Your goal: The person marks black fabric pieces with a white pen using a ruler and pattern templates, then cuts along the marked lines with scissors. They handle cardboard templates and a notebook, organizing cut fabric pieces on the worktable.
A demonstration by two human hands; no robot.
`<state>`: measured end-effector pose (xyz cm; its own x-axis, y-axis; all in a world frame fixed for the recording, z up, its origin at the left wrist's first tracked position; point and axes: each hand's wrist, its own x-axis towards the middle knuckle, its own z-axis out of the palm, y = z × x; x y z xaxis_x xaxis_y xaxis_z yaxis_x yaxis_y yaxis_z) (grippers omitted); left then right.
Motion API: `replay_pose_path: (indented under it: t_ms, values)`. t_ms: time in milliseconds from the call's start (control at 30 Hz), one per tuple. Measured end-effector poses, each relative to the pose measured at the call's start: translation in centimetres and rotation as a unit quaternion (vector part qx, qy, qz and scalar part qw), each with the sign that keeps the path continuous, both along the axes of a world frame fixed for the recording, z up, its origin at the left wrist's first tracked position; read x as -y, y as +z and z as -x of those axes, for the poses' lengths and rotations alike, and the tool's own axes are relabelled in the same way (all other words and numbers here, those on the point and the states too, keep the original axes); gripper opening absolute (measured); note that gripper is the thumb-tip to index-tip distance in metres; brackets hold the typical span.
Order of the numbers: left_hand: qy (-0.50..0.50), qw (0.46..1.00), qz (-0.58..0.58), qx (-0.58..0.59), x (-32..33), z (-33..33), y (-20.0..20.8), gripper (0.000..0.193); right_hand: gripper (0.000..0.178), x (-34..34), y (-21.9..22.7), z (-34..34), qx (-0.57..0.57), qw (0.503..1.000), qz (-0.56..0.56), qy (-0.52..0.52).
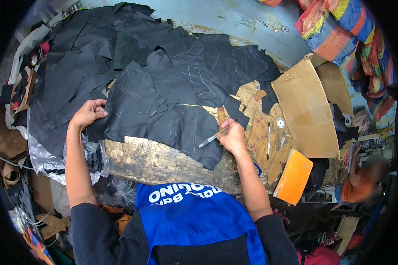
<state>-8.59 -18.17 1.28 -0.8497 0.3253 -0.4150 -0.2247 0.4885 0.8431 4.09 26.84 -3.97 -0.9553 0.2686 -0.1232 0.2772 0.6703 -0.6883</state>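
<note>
Dark leather sheets (137, 115) overlap across the work table, with pattern outlines drawn on them in pale lines. At the left, my left hand (89, 114) has its fingers curled, with thumb and forefinger closed at the edge of a marked leather piece. My right hand (232, 135) grips a slim pen (213, 137) with a clear, silvery barrel, held slantwise above the leather's near right part. A small brown strip (221, 115) lies just beyond that hand. Tan pattern pieces (257, 128), worn and stained, spread to its right.
Two more pens (269, 140) lie on the tan pieces, near an orange notebook (293, 177). An opened cardboard box (306, 108) stands at the right. Colourful woven sacks (336, 31) are piled far right. The table's worn wooden edge (150, 161) runs before me. Another person (360, 183) sits at far right.
</note>
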Motion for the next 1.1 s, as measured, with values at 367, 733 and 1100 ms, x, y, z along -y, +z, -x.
replay_pose_path:
  t_ms: [367, 733, 1100]
  values:
    - [-0.019, 0.959, 0.211, -0.189, -5.0, -3.7, -0.2, 0.049, 0.022, -6.1, 4.7, -3.3, 0.009, 1.000, 0.024, 0.013]
    - [-0.229, 0.885, 0.003, -0.406, -19.6, -17.7, -1.9, 0.028, 0.009, 6.4, 5.2, 4.1, 0.094, 0.853, 0.030, 0.512]
    - [-0.258, 0.896, 0.131, -0.336, -20.9, -17.2, -4.9, 0.063, 0.020, 2.9, 3.5, 6.1, -0.050, 0.952, 0.158, 0.259]
